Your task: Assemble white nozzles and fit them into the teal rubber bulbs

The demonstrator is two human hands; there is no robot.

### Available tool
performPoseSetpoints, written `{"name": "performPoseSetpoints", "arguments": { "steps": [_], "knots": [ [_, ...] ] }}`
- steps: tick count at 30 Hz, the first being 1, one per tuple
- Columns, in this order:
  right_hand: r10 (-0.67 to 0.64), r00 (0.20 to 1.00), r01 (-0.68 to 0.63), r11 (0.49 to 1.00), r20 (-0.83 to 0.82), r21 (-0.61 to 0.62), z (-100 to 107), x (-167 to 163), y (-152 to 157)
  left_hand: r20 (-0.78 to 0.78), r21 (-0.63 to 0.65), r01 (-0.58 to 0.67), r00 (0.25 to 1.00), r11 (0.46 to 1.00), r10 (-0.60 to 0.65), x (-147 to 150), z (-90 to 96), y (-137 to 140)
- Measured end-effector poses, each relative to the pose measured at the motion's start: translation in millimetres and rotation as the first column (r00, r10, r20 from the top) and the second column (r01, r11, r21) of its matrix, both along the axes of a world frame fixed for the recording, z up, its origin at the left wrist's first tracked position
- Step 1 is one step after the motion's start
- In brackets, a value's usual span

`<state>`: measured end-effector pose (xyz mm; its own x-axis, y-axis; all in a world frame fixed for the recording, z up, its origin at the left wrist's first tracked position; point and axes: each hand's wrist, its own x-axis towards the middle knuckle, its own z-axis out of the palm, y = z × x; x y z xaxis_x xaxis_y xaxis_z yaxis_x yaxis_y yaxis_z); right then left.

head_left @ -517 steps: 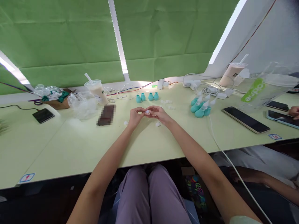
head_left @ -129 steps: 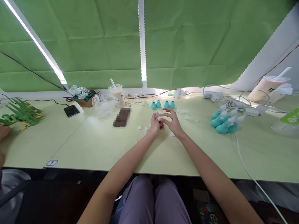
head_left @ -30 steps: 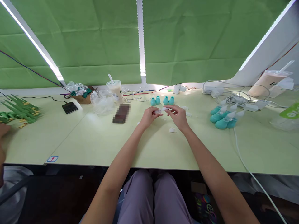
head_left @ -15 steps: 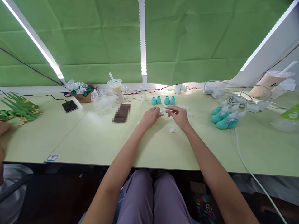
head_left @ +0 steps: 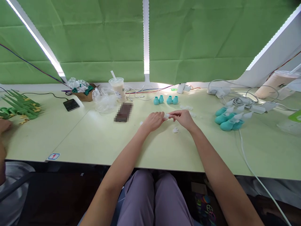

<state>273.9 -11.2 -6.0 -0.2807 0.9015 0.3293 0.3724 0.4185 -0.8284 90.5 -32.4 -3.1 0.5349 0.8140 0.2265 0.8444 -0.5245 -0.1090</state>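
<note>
My left hand [head_left: 154, 121] and my right hand [head_left: 184, 120] meet above the table, fingers pinched round a small translucent white piece [head_left: 166, 116]. Its exact shape is partly hidden by the fingertips. Behind the hands stand several small teal open-necked bulbs [head_left: 169, 100]. A crumpled white scrap [head_left: 175, 130] lies in front of my right hand, and white pieces [head_left: 187, 107] lie just beyond it. Further right sits a cluster of teal bulbs [head_left: 227, 125] with whitish tips fitted in their necks.
A pixelated dark object [head_left: 123, 112], a drink cup [head_left: 117, 90] and a plastic bag [head_left: 104, 101] are to the left, with a phone [head_left: 71, 104] beyond. Tangled cables [head_left: 242, 102] and another cup [head_left: 277, 83] occupy the right. At far left, another person's hand [head_left: 5, 125] rests near green plastic stems [head_left: 24, 106].
The white piece now shows as a shorter bit between my fingertips, and both hands have shifted slightly. The whole view has moved a little; the bulbs stay in place.
</note>
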Motion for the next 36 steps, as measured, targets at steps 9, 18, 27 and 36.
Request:
{"name": "performPoseSetpoints", "arguments": {
  "steps": [9,18,27,36],
  "knots": [
    [0.109,0.993,-0.108,0.994,0.047,-0.011,-8,2,0,-0.025,-0.054,-0.019,1.000,0.998,0.017,7,-10.0,-4],
    [0.143,0.989,-0.146,0.980,-0.033,-0.132,-7,5,1,-0.014,-0.092,-0.019,1.000,0.996,0.018,14,-9.0,-9],
    [0.019,0.998,-0.024,0.996,-0.066,-0.083,10,4,-6,0.390,-0.136,-0.044,0.916,0.990,0.094,16,-2.2,-3],
    [-0.134,0.910,0.089,0.988,-0.394,-0.130,10,24,7,0.850,-0.258,0.196,0.512,0.946,0.126,-9,3.5,13]
  ]
}}
